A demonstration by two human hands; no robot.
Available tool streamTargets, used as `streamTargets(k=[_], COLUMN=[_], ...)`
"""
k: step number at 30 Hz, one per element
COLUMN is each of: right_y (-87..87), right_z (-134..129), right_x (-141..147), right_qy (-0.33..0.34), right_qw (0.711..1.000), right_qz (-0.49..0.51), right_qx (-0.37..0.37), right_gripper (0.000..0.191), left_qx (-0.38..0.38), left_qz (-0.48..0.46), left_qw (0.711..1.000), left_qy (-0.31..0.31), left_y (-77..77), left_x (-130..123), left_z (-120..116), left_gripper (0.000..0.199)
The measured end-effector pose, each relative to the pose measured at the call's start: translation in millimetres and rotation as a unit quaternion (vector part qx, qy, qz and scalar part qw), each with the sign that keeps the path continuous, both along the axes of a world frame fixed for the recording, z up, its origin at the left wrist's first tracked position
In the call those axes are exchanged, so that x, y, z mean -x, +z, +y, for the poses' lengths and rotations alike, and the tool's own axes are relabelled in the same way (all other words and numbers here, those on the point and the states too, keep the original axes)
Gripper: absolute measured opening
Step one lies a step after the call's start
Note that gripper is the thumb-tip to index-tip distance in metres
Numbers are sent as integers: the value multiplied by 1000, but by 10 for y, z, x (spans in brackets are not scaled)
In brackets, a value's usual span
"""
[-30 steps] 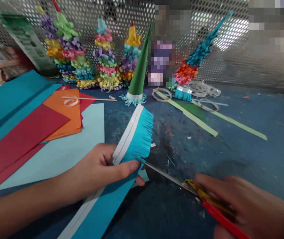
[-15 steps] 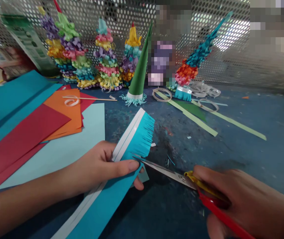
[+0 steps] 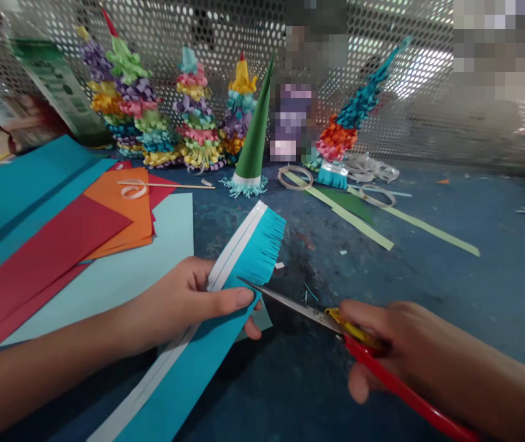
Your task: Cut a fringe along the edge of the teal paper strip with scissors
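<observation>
My left hand (image 3: 198, 301) pinches a long blue paper strip (image 3: 184, 374), thumb on top and fingers beneath. White tape runs along the strip's left edge, and its far right edge is cut into a fine fringe. In my right hand (image 3: 395, 344) are scissors (image 3: 302, 307) with red and yellow handles. Their blades lie at the strip just beyond my left thumb, where the fringe ends. Beyond the strip stands a green paper cone (image 3: 254, 144) with a pale blue fringe round its base.
Sheets of red (image 3: 51, 245), orange (image 3: 124, 212) and pale blue paper (image 3: 173, 227) lie at left, with a thin stick (image 3: 180, 185) across them. Several fringed colourful cones (image 3: 195, 116) line the mesh wall. Tape rolls (image 3: 295, 177) and pale green strips (image 3: 364, 227) lie right of centre.
My right hand and the scissors have shifted left and slightly up, and the blades reach further across the strip. My left hand keeps its grip, nearly still. The view has turned slightly.
</observation>
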State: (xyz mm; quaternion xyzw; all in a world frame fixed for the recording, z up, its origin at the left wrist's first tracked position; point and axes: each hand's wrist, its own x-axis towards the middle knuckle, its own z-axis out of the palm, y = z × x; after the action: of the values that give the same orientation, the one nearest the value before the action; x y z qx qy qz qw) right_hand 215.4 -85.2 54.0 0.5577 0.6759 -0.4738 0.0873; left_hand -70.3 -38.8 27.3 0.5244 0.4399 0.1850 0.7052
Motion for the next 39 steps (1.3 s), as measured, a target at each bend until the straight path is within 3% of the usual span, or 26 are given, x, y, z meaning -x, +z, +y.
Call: streamTargets(k=[10,20,27,31,36,39], right_y=[28,-16,5,-74,-212,-227], right_z=[-24,4,-17,-80,-221,-254], right_x=[-20,-33,22,-51,-264,-318], right_qy=[-3,14,-14,-24,-25,-30], right_qw=[999,1000,999,999,990,989], right_qz=[-44,-10,-27,-39,-53,-50], right_qx=[10,-8,-19,-13,-127,-137], right_gripper=[9,9,20,20,25,21], left_qx=[-7,1,-28,11,33,41], left_qz=[5,-13,-52,-23,-4,5], left_qw=[1000,999,998,999,996,994], left_qy=[-26,-37,-3,45,80,98], left_y=[-34,-32,-46,-21,14,21], left_x=[24,31,7,-18,-55,-62], left_z=[-1,10,-4,-48,-80,-79], left_gripper=[33,30,24,29,28,29])
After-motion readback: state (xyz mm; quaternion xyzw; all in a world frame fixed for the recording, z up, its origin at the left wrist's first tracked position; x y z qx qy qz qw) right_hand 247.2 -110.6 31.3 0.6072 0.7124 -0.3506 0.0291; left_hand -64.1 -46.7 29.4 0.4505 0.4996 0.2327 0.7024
